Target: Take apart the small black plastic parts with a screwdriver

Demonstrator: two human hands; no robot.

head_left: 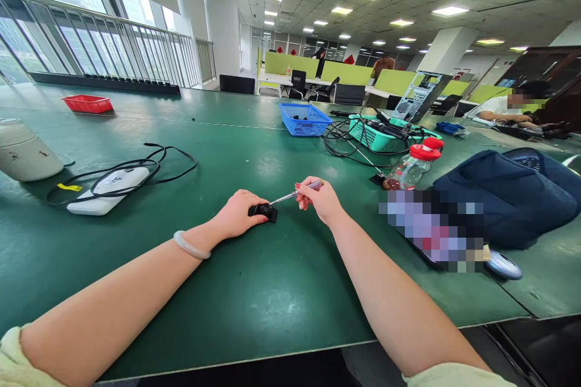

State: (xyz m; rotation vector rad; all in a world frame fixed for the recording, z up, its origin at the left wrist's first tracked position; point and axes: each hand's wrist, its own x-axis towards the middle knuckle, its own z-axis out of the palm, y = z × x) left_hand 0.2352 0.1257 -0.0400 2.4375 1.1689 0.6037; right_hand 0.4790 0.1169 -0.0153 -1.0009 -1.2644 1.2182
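On the green tabletop (254,290), my left hand (238,213) grips a small black part (267,211) between thumb and fingers, holding it down against the surface. A screwdriver (290,195) with a slim metal shaft lies in my right hand (320,198), the fingers closed around its handle. Its tip points left and meets the top of the black part, or nearly so; the exact contact is too small to tell. Part of the black piece is covered by my left fingers.
Left stand a white power bank-like box (111,190) with a black cable, a pale canister (25,148) and a red tray (88,103). Ahead is a blue basket (305,120); right are a green basket (376,138), a jar (408,166) and a dark bag (503,196). A person (503,107) sits far right.
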